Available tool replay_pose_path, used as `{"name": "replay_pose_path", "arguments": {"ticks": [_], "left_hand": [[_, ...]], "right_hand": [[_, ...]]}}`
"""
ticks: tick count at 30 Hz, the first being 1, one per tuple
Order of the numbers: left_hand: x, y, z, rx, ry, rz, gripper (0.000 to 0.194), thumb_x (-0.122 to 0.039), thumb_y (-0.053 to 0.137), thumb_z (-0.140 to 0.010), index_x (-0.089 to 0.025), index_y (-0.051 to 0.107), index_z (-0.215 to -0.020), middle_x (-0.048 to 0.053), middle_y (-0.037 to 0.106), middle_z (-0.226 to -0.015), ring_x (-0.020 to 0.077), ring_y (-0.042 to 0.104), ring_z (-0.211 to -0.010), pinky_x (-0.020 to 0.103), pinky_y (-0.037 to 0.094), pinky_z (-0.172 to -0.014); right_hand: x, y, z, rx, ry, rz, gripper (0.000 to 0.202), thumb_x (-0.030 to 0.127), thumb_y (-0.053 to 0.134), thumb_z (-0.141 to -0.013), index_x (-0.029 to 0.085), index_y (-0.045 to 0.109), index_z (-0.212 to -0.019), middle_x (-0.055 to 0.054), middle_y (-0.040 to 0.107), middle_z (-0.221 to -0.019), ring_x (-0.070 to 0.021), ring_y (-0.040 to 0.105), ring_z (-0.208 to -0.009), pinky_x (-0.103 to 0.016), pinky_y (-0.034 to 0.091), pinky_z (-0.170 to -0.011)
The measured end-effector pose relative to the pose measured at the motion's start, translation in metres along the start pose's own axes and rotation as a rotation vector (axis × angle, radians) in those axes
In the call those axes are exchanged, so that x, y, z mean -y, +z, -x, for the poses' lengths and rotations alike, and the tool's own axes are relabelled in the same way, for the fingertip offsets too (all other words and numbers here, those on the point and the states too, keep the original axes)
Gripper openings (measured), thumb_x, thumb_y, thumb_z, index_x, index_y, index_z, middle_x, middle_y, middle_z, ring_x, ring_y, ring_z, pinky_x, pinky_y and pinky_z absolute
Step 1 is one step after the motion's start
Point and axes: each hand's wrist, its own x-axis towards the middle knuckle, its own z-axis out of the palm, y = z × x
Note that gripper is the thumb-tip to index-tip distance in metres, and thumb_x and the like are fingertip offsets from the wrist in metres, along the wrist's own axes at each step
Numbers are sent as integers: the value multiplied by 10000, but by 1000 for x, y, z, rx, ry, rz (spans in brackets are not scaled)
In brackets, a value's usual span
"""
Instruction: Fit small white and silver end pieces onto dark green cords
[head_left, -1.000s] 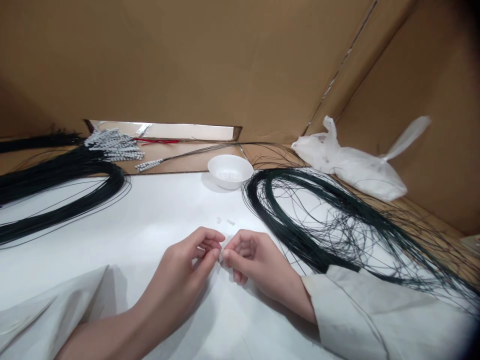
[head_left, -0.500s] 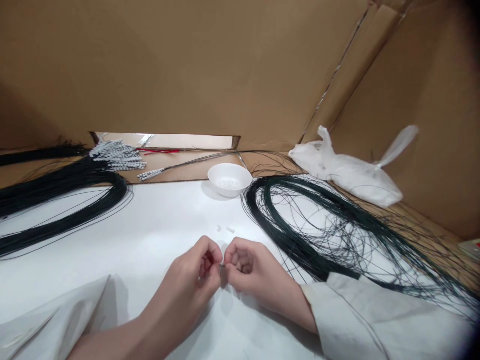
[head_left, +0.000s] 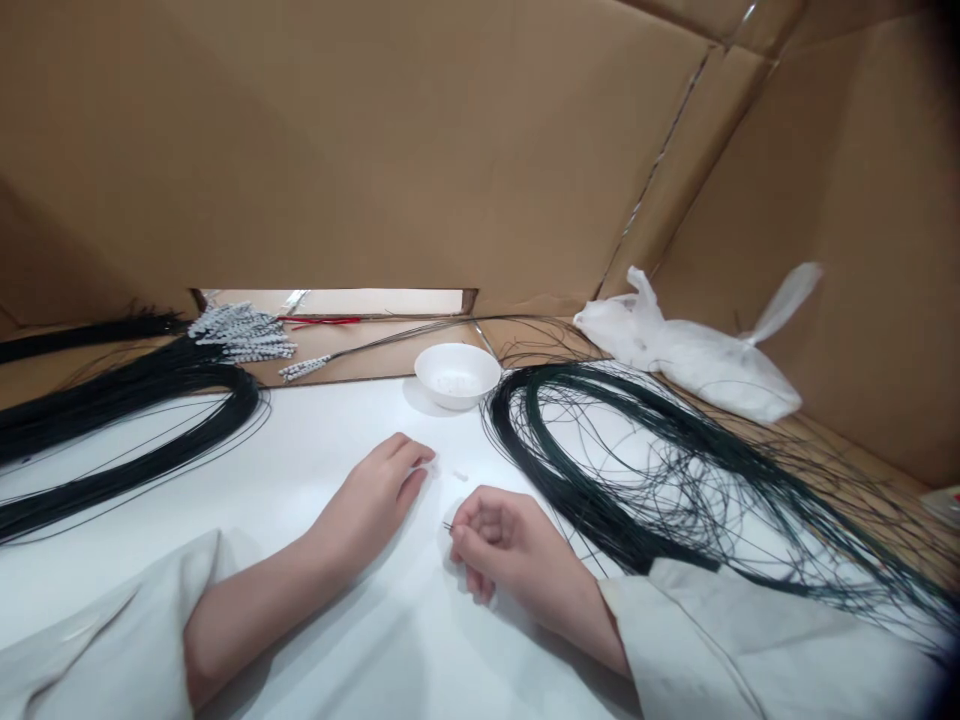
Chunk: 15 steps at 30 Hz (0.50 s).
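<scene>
Black wire (head_left: 448, 526) pokes out in short tips from the right hand (head_left: 510, 545), pinched between thumb and forefinger, with the other fingers curled in loosely beneath. Half a second ago both hands met at this wire; now the left hand (head_left: 379, 500) has parted from it and lies farther forward over the white table (head_left: 322, 430). Its fingers are gently bent, with a gap showing between thumb and forefinger; its tips have come to one of two small white bits (head_left: 460, 476), though I cannot tell whether they touch it. The other bit lies just beside, on the table, as earlier. Beyond the hands stands a white bowl (head_left: 487, 382) with some pale specks in it, just beside a big loose coil of dark wire (head_left: 574, 495). That coil spreads close to the right forearm, its stray strands fanning out between the right hand and a knotted plastic bag (head_left: 690, 350); the right sleeve (head_left: 750, 640) covers part of it from view. Over on the left lies another dark bundle (head_left: 187, 445), with white beaded ends (head_left: 244, 333) near a red strand (head_left: 322, 321). Cardboard walls (head_left: 375, 150) close in the back and right.
</scene>
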Motion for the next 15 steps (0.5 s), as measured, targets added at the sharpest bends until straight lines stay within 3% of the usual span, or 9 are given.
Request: {"name": "replay_pose_path", "arguments": {"ticks": [11, 15], "left_hand": [[-9, 4, -7, 83, 99, -118, 242, -171, 320, -860, -174, 562, -858, 49, 562, -858, 171, 535, -789, 291, 412, -720], [-9, -1, -5, 55, 48, -95, 214, -184, 331, -854, -176, 543, -827, 42, 549, -845, 167, 521, -765, 287, 392, -702]], "right_hand": [[-2, 2, 1, -11, 12, -6, 47, 181, 509, -735, 143, 489, -755, 8, 546, -634, -57, 488, -441, -158, 385, -372], [0, 2, 1, -8, -11, -9, 72, 199, 515, -743, 138, 479, -732, 7, 546, -604, -58, 481, -422, -168, 402, -373]]}}
